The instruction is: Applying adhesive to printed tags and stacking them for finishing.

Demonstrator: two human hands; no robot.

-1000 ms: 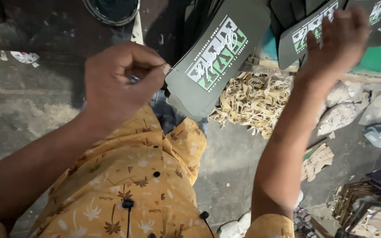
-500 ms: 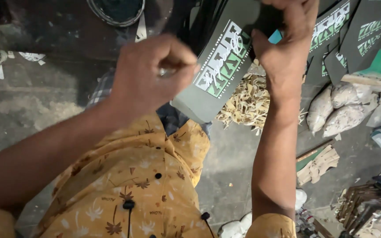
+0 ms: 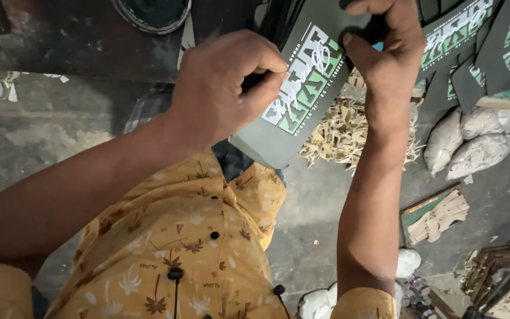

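Note:
A dark grey flat piece (image 3: 278,139) with a green and white printed design lies tilted in front of me, above my lap. My left hand (image 3: 222,88) is curled over its left edge, with the fingertips pinched against the print; whether a small tool sits in the fingers I cannot tell. My right hand (image 3: 385,50) grips the piece's upper end with thumb and fingers. I wear a yellow patterned shirt (image 3: 172,248).
Several more dark printed pieces (image 3: 479,47) lie at the upper right. A heap of pale shavings (image 3: 340,133) sits on the grey floor (image 3: 320,207), with filled plastic bags (image 3: 473,145) to its right. A round dark container (image 3: 151,12) stands at the top. Cardboard scraps (image 3: 438,215) lie lower right.
My right hand came in from the right and took hold of the piece's upper end. My left hand shifted right onto the printed area. The view moved closer.

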